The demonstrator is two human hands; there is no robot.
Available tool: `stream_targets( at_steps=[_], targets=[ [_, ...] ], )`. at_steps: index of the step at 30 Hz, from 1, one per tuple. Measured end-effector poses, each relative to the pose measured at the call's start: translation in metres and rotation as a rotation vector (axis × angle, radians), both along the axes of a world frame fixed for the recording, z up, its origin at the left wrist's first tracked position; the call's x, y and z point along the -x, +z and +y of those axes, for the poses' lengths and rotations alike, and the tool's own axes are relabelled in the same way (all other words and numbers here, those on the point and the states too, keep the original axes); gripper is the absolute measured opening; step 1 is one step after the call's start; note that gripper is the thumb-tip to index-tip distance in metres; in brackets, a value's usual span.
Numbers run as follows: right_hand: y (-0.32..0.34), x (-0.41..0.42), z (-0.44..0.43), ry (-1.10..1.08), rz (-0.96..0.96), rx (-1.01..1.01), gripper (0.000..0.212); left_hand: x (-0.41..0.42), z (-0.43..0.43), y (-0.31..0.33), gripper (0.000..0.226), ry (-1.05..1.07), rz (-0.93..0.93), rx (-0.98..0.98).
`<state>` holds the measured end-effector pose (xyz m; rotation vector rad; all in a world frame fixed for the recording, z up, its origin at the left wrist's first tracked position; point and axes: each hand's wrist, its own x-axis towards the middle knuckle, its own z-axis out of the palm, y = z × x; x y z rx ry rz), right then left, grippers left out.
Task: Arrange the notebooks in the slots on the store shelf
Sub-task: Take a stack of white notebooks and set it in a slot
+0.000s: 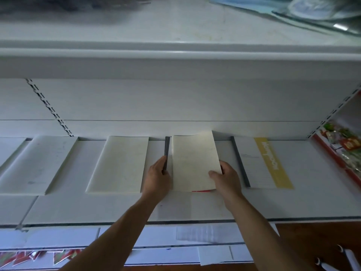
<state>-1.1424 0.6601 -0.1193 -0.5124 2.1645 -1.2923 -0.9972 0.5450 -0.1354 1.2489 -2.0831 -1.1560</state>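
Observation:
A cream notebook lies on top of a dark-spined notebook on the white store shelf, its far edge curling against the back wall. A red edge shows under its near end. My left hand grips the left side at the dark spine. My right hand holds the cream notebook's right edge with the thumb on its cover. Other notebooks lie flat in a row: a white one at left, a cream one beside it, and a yellow-banded one at right.
An upper shelf overhangs the row. Red and green packaged goods sit at the far right. Below the shelf's front edge lie white papers and more notebooks on a lower level.

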Motion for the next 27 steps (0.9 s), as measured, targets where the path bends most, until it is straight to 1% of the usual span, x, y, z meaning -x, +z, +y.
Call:
stream_targets(
  at_steps=[2, 3, 6, 7, 8, 10, 12, 13, 15, 18, 20, 23, 25, 27],
  targets=[
    [0.007, -0.001, 0.002, -0.033, -0.04, 0.066, 0.024, 0.0, 0.003, 0.009, 0.031, 0.019, 0.025, -0.062],
    [0.011, -0.002, 0.002, -0.051, -0.062, 0.107, 0.025, 0.0, 0.006, 0.013, 0.032, 0.029, 0.03, -0.063],
    [0.023, -0.007, 0.002, -0.064, -0.092, 0.226, 0.028, -0.001, 0.016, 0.023, 0.036, 0.045, 0.028, 0.018],
    [0.028, -0.01, 0.002, -0.056, -0.097, 0.262, 0.029, -0.002, 0.02, 0.026, 0.039, 0.046, 0.048, 0.007],
    [0.032, -0.013, 0.002, -0.044, -0.11, 0.298, 0.029, -0.004, 0.022, 0.03, 0.041, 0.045, 0.094, -0.044],
    [0.038, -0.024, 0.001, -0.003, -0.161, 0.364, 0.028, -0.012, 0.023, 0.038, 0.047, 0.068, 0.231, -0.216],
    [0.036, -0.037, -0.004, 0.039, -0.182, 0.386, 0.026, -0.024, 0.021, 0.045, 0.051, 0.155, 0.365, -0.362],
    [0.034, -0.046, -0.01, 0.073, -0.168, 0.376, 0.026, -0.034, 0.017, 0.045, 0.052, 0.221, 0.413, -0.381],
    [0.027, -0.067, -0.023, 0.179, -0.102, 0.33, 0.026, -0.058, 0.007, 0.043, 0.053, 0.325, 0.447, -0.332],
    [0.022, -0.103, -0.048, 0.387, 0.001, 0.174, 0.029, -0.098, -0.015, 0.035, 0.045, 0.369, 0.337, -0.159],
    [0.021, -0.123, -0.064, 0.43, 0.05, 0.095, 0.031, -0.121, -0.031, 0.028, 0.046, 0.376, 0.291, -0.118],
    [0.014, -0.146, -0.089, 0.387, 0.072, 0.017, 0.033, -0.142, -0.059, 0.018, 0.049, 0.346, 0.239, -0.131],
    [0.006, -0.159, -0.103, 0.34, 0.114, -0.032, 0.04, -0.148, -0.079, 0.01, 0.048, 0.284, 0.129, -0.086],
    [-0.002, -0.17, -0.112, 0.289, 0.18, -0.09, 0.053, -0.15, -0.096, -0.003, 0.049, 0.191, -0.04, -0.033]
  ],
)
